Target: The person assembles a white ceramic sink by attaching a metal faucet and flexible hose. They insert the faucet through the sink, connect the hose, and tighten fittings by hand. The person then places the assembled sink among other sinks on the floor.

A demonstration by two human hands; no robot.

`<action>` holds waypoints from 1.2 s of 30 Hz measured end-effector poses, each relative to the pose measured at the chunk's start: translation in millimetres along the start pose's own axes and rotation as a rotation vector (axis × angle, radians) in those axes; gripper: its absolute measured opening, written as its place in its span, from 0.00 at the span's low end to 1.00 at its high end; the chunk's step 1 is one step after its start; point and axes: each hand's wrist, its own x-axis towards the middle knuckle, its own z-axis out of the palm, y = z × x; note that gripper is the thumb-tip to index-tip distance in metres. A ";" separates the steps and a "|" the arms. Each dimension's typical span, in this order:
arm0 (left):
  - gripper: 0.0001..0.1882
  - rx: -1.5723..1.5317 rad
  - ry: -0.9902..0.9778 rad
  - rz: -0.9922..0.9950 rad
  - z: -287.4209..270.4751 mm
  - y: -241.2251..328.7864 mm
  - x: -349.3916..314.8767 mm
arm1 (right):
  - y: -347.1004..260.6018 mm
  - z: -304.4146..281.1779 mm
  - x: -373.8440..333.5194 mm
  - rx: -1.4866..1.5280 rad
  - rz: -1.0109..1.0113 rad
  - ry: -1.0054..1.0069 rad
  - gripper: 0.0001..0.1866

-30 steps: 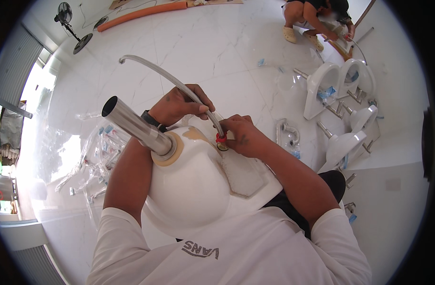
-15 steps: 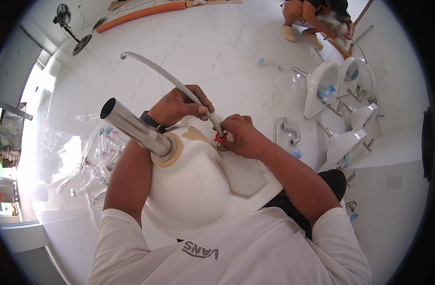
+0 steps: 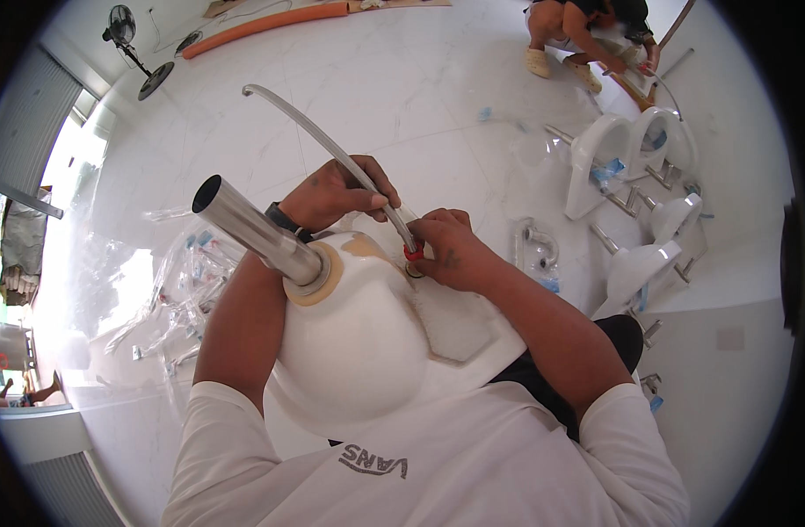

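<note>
A white washbasin rests in front of me with its underside up. From it, tilted to the left, sticks a shiny metal drain pipe with a beige washer at its base. My left hand is closed round a grey flexible hose, whose free end curves away to the far left. At the hose's lower end, by a hole in the basin, my right hand pinches a red winged nut. Its fingers partly cover the nut.
Several white basins with metal pipes lie on the right, near a bagged trap fitting. Clear plastic bags of parts are on the left. A co-worker crouches at the far right. A fan and orange tube are at the back.
The hose's free end has swung slightly to the right. The red nut has turned a little between my right fingers. At the far left, part of another person has come into view outside.
</note>
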 end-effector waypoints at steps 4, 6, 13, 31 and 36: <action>0.10 -0.011 0.003 -0.020 0.0 -1.7 0.4 | -5.5 2.6 2.7 -0.150 -0.014 -0.033 0.25; 0.11 -0.013 0.007 -0.026 0.2 -2.6 0.7 | -6.1 3.7 1.5 -0.007 0.074 -0.044 0.23; 0.12 -0.036 0.013 -0.050 -0.8 -2.9 0.0 | -3.9 2.2 1.8 0.024 -0.009 -0.040 0.22; 0.14 -0.060 0.028 -0.057 -3.3 -6.6 -0.5 | 3.6 7.5 2.9 0.136 -0.054 -0.016 0.26; 0.13 -0.098 0.033 -0.061 -1.0 -5.1 -2.5 | -0.9 8.3 3.9 0.025 0.014 -0.044 0.26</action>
